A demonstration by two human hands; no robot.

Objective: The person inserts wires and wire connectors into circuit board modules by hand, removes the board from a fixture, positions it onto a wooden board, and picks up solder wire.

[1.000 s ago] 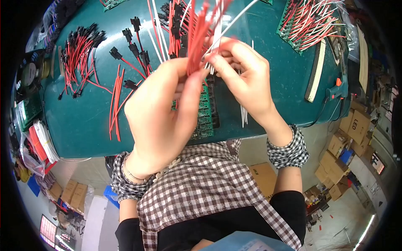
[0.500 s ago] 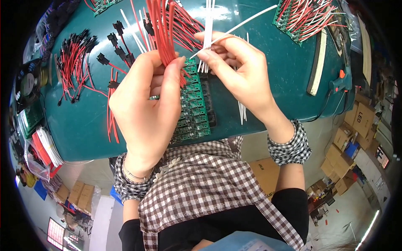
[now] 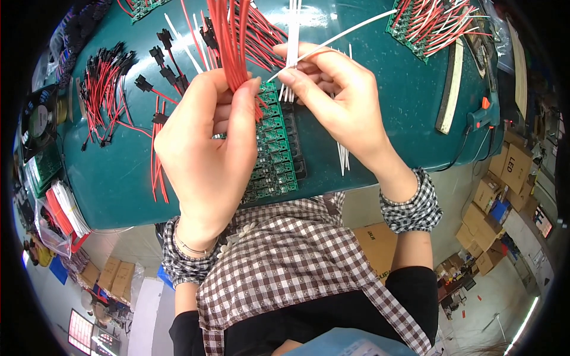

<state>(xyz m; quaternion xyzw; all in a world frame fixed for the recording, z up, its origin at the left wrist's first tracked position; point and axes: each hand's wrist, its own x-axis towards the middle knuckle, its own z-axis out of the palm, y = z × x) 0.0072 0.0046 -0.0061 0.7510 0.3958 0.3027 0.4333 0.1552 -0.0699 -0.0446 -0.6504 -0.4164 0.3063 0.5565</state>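
wires (image 3: 233, 41): red bundle, upright, gripped in left hand (image 3: 205, 148)
tie (image 3: 332, 38): white, thin, slanted, pinched by right hand (image 3: 341, 104)

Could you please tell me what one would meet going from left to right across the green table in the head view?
Small black fan → loose red leads with black plugs → left hand gripping the red wire bundle → right hand holding a white cable tie → wired circuit board → glue gun.
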